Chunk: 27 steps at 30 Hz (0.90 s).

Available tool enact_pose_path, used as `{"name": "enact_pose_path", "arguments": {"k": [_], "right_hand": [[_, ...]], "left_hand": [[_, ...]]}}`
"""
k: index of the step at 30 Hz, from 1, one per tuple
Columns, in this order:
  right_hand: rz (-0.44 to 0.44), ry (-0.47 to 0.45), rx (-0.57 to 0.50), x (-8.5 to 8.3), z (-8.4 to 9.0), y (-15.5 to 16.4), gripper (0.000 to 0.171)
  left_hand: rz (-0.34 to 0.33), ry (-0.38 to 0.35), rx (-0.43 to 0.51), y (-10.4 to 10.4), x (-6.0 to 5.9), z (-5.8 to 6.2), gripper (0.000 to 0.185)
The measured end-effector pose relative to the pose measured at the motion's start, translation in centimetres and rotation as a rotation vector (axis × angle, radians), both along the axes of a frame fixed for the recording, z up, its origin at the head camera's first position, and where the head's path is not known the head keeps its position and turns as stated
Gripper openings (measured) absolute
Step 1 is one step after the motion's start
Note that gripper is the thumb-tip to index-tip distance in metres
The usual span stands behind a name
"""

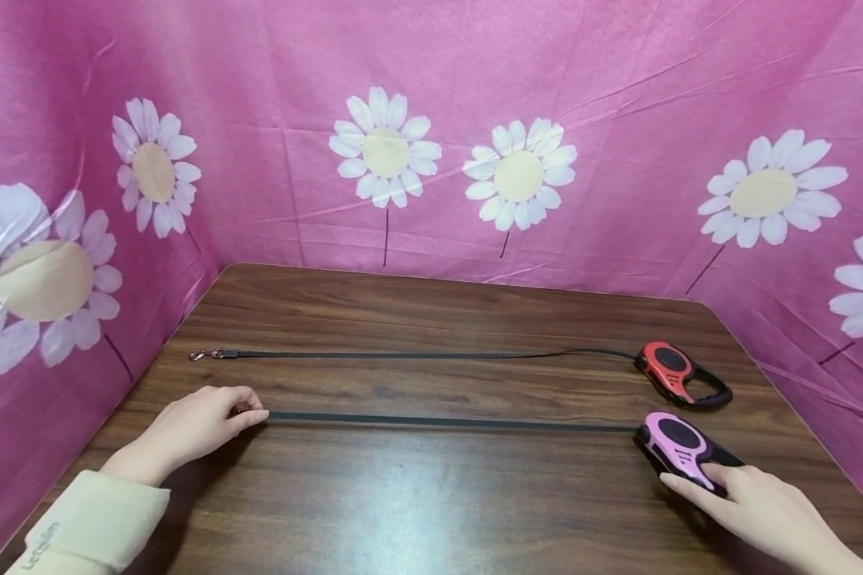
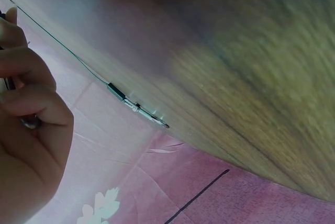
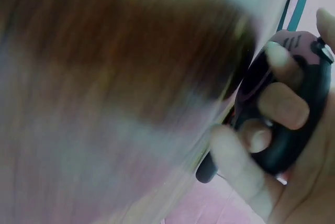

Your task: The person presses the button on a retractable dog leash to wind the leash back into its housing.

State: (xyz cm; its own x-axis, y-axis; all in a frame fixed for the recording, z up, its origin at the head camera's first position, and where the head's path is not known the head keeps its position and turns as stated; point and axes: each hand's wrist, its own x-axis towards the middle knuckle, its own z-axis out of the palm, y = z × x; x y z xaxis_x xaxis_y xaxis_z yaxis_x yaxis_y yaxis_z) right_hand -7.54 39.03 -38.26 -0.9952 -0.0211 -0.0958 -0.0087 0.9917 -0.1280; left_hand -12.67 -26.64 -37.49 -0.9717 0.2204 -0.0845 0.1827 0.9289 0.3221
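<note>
**A:** What fills most of the head view?

**B:** A pink fabric backdrop printed with white daisies (image 1: 518, 172) across the top and down both sides, and below it a dark brown wood-grain table (image 1: 431, 511) with rounded corners.

**A:** And on the table?

**B:** Two retractable leashes, both pulled out long and running left to right, roughly parallel. The nearer one is a flat black tape (image 1: 446, 421) across the middle of the frame, ending at lower right in a pink and black plastic leash housing (image 1: 679, 446). Its long axis runs from left to right, with the housing's nose pointing left along the tape.

**A:** The farther one?

**B:** A red and black plastic leash housing (image 1: 679, 373) at right centre, its thin black strap (image 1: 417, 354) reaching left to a small metal clip (image 1: 204, 354). It lies just behind the pink one, untouched.

**A:** The hands?

**B:** The left hand (image 1: 204, 423), at lower left in a cream sleeve, has fingers curled, pinching the near tape's left end. The right hand (image 1: 751, 499) wraps its fingers around the pink housing's black handle; the right wrist view shows them curled through the loop.
</note>
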Motion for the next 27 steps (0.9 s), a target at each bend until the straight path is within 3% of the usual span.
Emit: {"name": "enact_pose_path", "arguments": {"k": [11,16,23,27], "right_hand": [[-0.055,-0.056,0.003,-0.03,0.64,0.00,0.055],[-0.039,0.010,0.019,0.14,0.76,0.18,0.053],[-0.018,0.180,0.016,0.46,0.56,-0.12,0.055],[-0.007,0.196,0.016,0.44,0.77,-0.10,0.055]], "left_hand": [[0.034,-0.011,-0.001,-0.04,-0.03,0.18,0.016],[0.037,-0.011,0.010,0.01,-0.04,0.25,0.016],[0.050,0.008,0.010,0.00,0.06,0.33,0.017],[0.052,0.027,0.013,0.23,0.08,0.54,0.017]]}}
